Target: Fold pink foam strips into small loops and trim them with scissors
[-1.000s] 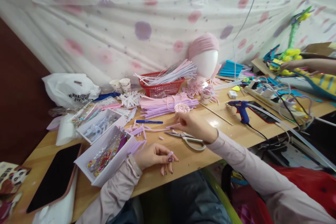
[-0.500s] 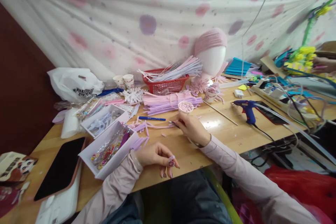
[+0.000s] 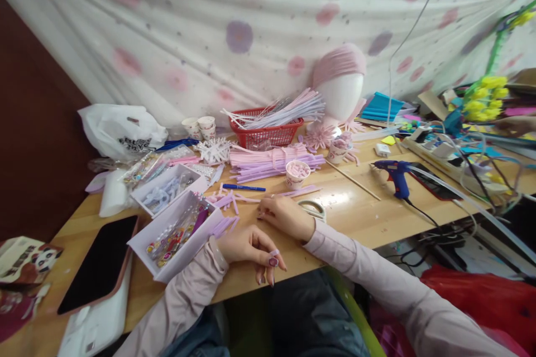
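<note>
My left hand (image 3: 250, 251) hangs over the table's front edge, with a short pale lilac pipe cleaner piece (image 3: 274, 252) pinched between thumb and forefinger. My right hand (image 3: 288, 218) rests on the tabletop, its fingertips closed together at the wood; whatever they hold is hidden. Behind my right wrist lie scissors with pale handles (image 3: 314, 209), their blades mostly out of sight. A paper cup (image 3: 296, 181) full of short pink pieces stands just beyond that hand. Loose lilac and pink pipe cleaners (image 3: 228, 201) lie to its left, near a blue pen (image 3: 243, 187).
White boxes hold beaded trinkets (image 3: 176, 234) and pale blue pieces (image 3: 165, 195). At the back are pipe cleaner bundles (image 3: 272, 162), a red basket (image 3: 268, 135) and a foam head (image 3: 342, 92). A blue glue gun (image 3: 396, 175) with its cord lies right. Another person's hand (image 3: 517, 124) shows far right.
My right hand has let go of the scissors, which now lie on the table, and moved left and down to where a small pink piece lay. My left hand has stayed put.
</note>
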`<state>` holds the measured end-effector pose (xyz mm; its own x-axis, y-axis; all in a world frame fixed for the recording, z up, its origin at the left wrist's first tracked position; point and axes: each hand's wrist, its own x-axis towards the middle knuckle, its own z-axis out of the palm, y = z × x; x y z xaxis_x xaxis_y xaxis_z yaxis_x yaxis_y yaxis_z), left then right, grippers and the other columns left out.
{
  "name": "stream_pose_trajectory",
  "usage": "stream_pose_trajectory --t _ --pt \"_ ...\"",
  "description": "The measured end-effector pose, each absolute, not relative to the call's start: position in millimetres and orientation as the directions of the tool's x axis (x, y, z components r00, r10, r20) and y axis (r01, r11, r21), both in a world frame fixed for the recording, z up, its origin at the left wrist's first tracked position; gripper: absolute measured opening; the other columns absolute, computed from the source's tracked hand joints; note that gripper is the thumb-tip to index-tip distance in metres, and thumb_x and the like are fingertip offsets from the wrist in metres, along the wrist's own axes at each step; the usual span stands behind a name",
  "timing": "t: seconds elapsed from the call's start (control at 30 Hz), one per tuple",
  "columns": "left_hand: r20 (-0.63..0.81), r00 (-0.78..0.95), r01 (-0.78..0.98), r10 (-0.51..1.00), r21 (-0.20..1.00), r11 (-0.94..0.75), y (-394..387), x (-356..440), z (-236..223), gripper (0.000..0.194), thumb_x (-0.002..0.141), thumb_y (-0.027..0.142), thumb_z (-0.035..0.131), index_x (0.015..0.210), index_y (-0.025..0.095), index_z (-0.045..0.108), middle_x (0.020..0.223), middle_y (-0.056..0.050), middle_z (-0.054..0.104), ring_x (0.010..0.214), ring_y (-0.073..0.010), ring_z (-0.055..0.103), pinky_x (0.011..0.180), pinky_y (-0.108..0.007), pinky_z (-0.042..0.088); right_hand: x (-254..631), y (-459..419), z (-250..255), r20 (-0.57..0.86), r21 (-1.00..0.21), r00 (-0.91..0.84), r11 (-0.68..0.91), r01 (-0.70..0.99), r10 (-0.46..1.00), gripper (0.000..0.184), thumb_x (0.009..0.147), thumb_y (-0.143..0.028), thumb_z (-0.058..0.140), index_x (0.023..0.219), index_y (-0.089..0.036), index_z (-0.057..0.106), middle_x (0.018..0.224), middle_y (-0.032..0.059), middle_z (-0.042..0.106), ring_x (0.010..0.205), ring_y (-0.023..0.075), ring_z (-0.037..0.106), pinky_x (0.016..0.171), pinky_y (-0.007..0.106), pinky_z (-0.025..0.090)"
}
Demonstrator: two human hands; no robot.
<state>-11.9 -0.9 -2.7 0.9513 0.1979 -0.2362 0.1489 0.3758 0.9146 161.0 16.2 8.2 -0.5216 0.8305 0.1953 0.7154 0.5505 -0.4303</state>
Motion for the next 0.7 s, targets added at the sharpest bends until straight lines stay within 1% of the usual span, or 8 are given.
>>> stream_pose_trajectory --t 0.1,0.17,0.33,0.43,0.5,0.57,0.67,0.7 --pt "-0.228 0.952 0.137 0.203 0.914 0.383 -1 -12 -2 0.032 0.071 0.039 0.069 0.089 0.012 0.072 0.063 -0.007 0.071 0.045 -0.0106 0.060 0.043 -0.019 0.044 156 13 4 0.142 -0.399 -0.468 0.483 0.779 0.872 0.003 0.082 -0.014 0.054 0.080 -0.015 0.055 0.071 0.0043 0.061 0.065 0.0145 0.055 0.059 0.023 0.035" --pt "-0.233 0.952 0.143 0.199 0.911 0.386 -1 -12 -2 0.032 0.071 0.039 0.070 0.088 0.012 0.072 0.062 -0.007 0.071 0.043 -0.0100 0.059 0.042 -0.018 0.043 160 6 6 0.157 -0.410 -0.445 0.468 0.783 0.882 0.006 0.082 -0.010 0.051 0.081 -0.015 0.054 0.069 0.0036 0.061 0.063 0.0140 0.054 0.058 0.023 0.035" --pt "-0.263 0.938 0.157 0.227 0.904 0.399 -2 -12 -5 0.034 0.070 0.040 0.070 0.087 0.011 0.071 0.060 -0.007 0.070 0.041 -0.0088 0.057 0.041 -0.017 0.042 204 -37 23 0.204 -0.630 -0.275 0.341 0.697 0.939 0.007 0.081 -0.017 0.052 0.075 -0.018 0.053 0.071 0.0007 0.061 0.065 0.0125 0.055 0.061 0.022 0.040" --pt "-0.261 0.934 0.144 0.244 0.899 0.414 -2 -12 -8 0.034 0.068 0.041 0.072 0.083 0.011 0.072 0.057 -0.007 0.069 0.039 -0.0085 0.056 0.041 -0.016 0.043 257 -77 32 0.108 -0.700 -0.138 0.174 0.693 0.984 0.010 0.082 -0.026 0.050 0.076 -0.018 0.054 0.073 0.0014 0.061 0.069 0.0139 0.057 0.064 0.024 0.044" --pt "-0.267 0.928 0.135 0.261 0.891 0.432 -2 -12 -9 0.033 0.067 0.040 0.073 0.082 0.011 0.072 0.057 -0.006 0.069 0.041 -0.0093 0.058 0.042 -0.017 0.044 302 -105 31 -0.012 -0.639 -0.053 0.033 0.768 0.999 0.011 0.080 -0.027 0.052 0.074 -0.018 0.054 0.070 0.0008 0.061 0.064 0.0141 0.056 0.059 0.024 0.044" --pt "-0.268 0.924 0.129 0.273 0.890 0.437 -3 -12 -10 0.030 0.067 0.038 0.073 0.081 0.012 0.072 0.058 -0.006 0.070 0.042 -0.0096 0.059 0.042 -0.016 0.044 350 -131 22 -0.078 -0.528 0.061 -0.093 0.844 0.995 0.007 0.074 -0.020 0.054 0.067 -0.019 0.053 0.062 -0.0001 0.059 0.060 0.0144 0.055 0.055 0.023 0.042" --pt "-0.264 0.920 0.124 0.288 0.897 0.425 -4 -13 -11 0.028 0.069 0.037 0.072 0.081 0.012 0.072 0.057 -0.006 0.069 0.040 -0.0090 0.057 0.041 -0.017 0.044 414 -162 2 -0.062 -0.301 0.392 -0.392 0.869 0.918 0.018 0.055 -0.004 0.058 0.049 -0.019 0.053 0.049 0.0015 0.056 0.047 0.0148 0.053 0.048 0.025 0.037" --pt "-0.264 0.918 0.123 0.295 0.899 0.421 -4 -13 -11 0.028 0.069 0.037 0.071 0.081 0.012 0.072 0.057 -0.006 0.069 0.039 -0.0089 0.057 0.041 -0.017 0.044 429 -169 -4 -0.016 -0.266 0.461 -0.449 0.853 0.887 0.025 0.052 -0.002 0.057 0.039 -0.020 0.047 0.040 0.0015 0.051 0.040 0.0137 0.049 0.044 0.026 0.033"
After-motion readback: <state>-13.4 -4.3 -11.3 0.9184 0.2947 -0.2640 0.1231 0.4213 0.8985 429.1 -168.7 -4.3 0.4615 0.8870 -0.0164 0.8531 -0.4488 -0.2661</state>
